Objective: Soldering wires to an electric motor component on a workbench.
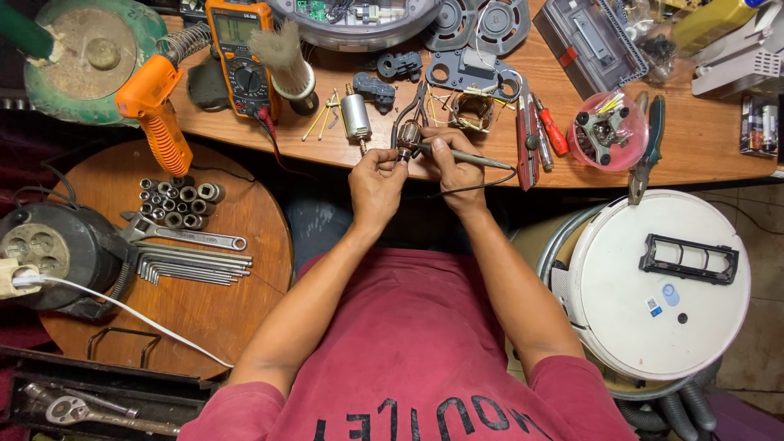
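Note:
My left hand (374,181) grips a small motor armature (407,136) with copper windings, held just over the front edge of the wooden workbench (702,155). Gripped like a pen in my right hand (452,163) is a slim grey soldering iron (474,157), its tip resting on the armature. The iron's black cord trails off to the right and down. A small silver motor can (355,116) lies on the bench just left of my hands. A stator with copper coils (471,110) lies just beyond my right hand.
An orange multimeter (241,57), an orange hot-glue gun (155,110) and a brush sit at left. Screwdrivers (554,131), pliers (649,147) and a pink bowl of parts (606,131) lie at right. A white robot vacuum (653,282) stands below. Sockets, a wrench (184,235) and hex keys rest on a round stool.

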